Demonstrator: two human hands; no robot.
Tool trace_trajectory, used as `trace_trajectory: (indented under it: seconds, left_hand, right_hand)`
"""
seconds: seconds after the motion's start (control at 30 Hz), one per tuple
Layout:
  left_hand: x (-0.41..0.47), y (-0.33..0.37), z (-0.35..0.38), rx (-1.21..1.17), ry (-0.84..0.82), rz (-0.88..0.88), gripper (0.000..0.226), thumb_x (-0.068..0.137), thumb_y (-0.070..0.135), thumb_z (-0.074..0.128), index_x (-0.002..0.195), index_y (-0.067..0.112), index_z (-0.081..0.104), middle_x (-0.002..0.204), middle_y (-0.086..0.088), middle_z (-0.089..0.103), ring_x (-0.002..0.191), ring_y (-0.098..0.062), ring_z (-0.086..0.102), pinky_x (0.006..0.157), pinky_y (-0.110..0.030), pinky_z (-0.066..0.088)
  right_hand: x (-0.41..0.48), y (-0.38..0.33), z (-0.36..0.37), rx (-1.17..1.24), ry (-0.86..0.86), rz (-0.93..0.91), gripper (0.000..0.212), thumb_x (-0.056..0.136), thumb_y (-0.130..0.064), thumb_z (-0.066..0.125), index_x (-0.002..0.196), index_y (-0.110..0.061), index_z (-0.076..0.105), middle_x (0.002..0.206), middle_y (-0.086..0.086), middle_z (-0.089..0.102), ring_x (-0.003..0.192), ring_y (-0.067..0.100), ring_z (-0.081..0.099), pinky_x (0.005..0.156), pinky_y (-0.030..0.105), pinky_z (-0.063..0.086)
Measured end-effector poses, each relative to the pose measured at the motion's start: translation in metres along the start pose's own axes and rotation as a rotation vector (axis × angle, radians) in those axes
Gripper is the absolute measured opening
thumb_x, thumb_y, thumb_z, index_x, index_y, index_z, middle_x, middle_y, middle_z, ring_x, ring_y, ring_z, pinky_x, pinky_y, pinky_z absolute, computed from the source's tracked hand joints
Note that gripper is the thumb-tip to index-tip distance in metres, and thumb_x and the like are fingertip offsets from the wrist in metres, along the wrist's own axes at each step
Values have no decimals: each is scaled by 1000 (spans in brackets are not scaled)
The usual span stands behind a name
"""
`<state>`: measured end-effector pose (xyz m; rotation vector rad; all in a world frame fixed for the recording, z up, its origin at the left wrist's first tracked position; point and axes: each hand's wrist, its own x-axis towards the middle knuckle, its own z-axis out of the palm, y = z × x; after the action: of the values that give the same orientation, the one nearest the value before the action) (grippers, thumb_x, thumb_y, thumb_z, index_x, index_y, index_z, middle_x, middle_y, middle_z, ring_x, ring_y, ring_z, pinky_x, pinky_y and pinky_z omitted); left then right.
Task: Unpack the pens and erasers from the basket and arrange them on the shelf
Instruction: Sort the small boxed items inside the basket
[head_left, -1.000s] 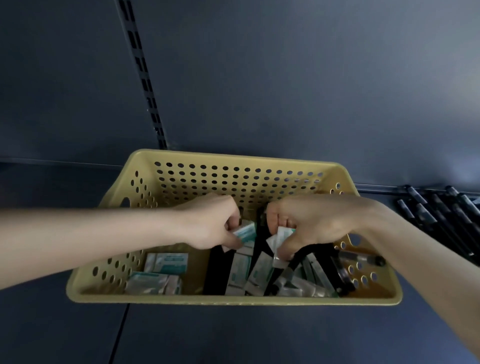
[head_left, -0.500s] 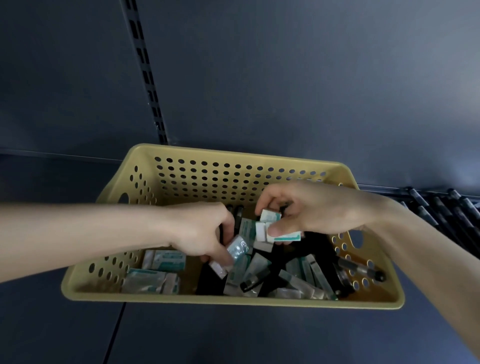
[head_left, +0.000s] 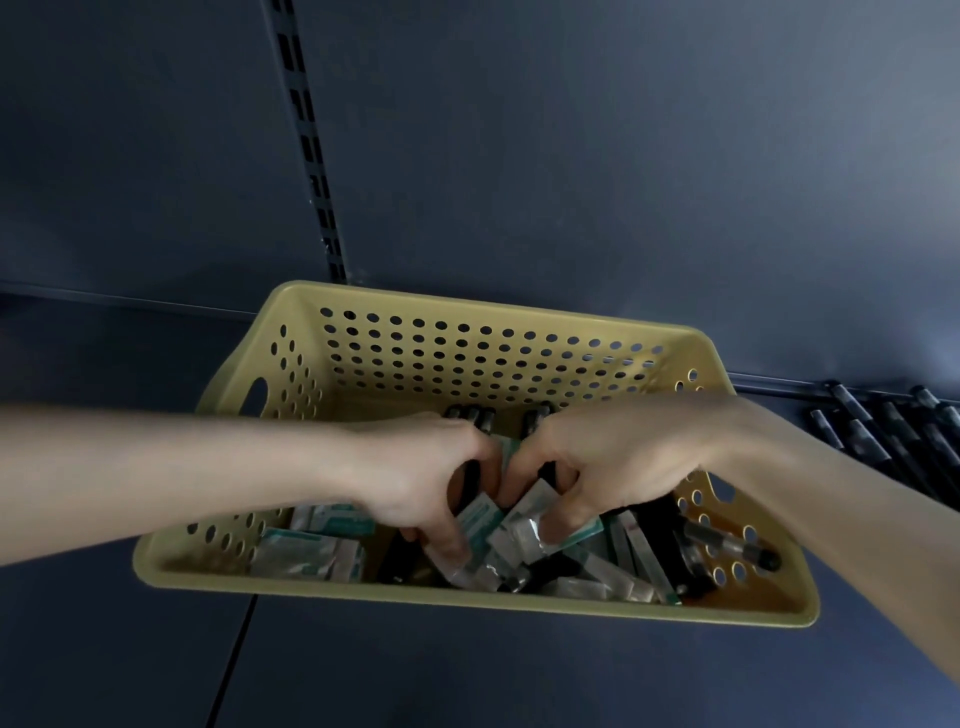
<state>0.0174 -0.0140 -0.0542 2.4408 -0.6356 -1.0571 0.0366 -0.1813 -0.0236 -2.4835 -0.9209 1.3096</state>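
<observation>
Head view, mid-frame: left hand (head_left: 415, 478) and right hand (head_left: 618, 462), each pinching wrapped erasers (head_left: 524, 522), in yellow basket (head_left: 467, 598) on shelf (head_left: 467, 675); black pens (head_left: 883, 441) lined up at right edge.

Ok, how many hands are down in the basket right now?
2. The left hand and the right hand meet over the middle of the basket, each pinching wrapped erasers. None hidden.

Yellow hole-dotted basket (head_left: 467, 364), teal-white erasers (head_left: 306, 553)
</observation>
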Motion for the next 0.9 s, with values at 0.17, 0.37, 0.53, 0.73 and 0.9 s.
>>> trace_trajectory:
  seconds: [0.17, 0.37, 0.53, 0.73, 0.9]
  left_hand:
    - [0, -1, -1, 18, 18, 33, 68, 66, 27, 85, 124, 27, 51, 103, 17, 43, 96, -8, 52, 81, -26, 53]
    - [7, -4, -1, 54, 4, 85, 51, 61, 31, 88, 102, 26, 57, 76, 15, 47, 63, 0, 45, 44, -7, 33]
    - [8, -11, 0, 103, 14, 145, 54, 64, 40, 85, 106, 31, 52, 93, 17, 42, 79, 0, 42, 58, -6, 35]
    - [16, -10, -6, 321, -36, 313, 67, 68, 37, 82, 128, 39, 50, 106, 21, 37, 93, 5, 32, 69, -5, 26]
    - [13, -15, -6, 379, -93, 317, 63, 68, 40, 81, 121, 36, 47, 105, 19, 40, 85, 5, 33, 63, -5, 28]
  right_hand:
    - [5, -2, 1, -76, -44, 18, 39, 89, -35, 61, 127, -33, 52, 66, -31, 49, 58, -21, 45, 52, 5, 34]
    - [-2, 3, 3, 20, -50, 13, 30, 80, -33, 72, 107, -27, 59, 86, -15, 63, 67, -3, 57, 62, 19, 48]
    - [-20, 20, -1, 120, 140, 85, 34, 83, -27, 70, 114, -23, 55, 93, -16, 60, 79, 1, 57, 69, 16, 48]
    - [-21, 25, 2, -78, 207, 174, 44, 87, -39, 61, 125, -20, 52, 106, -12, 58, 86, 4, 51, 68, 15, 40]
    - [-16, 22, 4, -105, 172, 196, 38, 88, -39, 60, 115, -12, 54, 109, 9, 61, 95, 23, 57, 83, 39, 47]
